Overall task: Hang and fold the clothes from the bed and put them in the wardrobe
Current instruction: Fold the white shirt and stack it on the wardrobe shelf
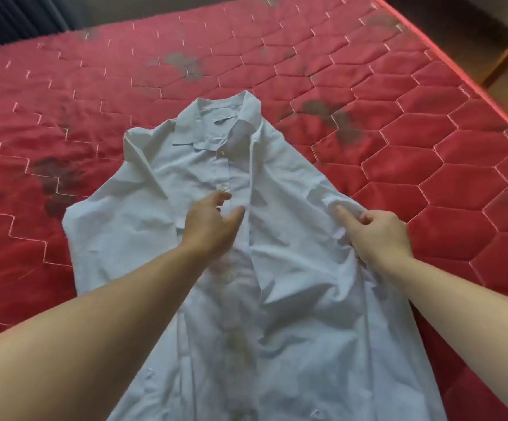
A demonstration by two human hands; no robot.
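One white shirt (185,177) flat on red bed (398,147), 2 buttons showing. Left hand (213,226) loose, fingers apart over placket; right hand (377,235) pinching shirt fabric. No readable labels.

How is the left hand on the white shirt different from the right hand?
The left hand rests at the button strip of the shirt with loose fingers, gripping nothing; the right hand pinches a fold of cloth. The left sits mid-chest, the right nearer the shirt's right edge. Both are bare and touch the shirt.

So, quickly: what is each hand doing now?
Left hand: open, fingers relaxed over the shirt placket.
Right hand: pinching the shirt's edge.
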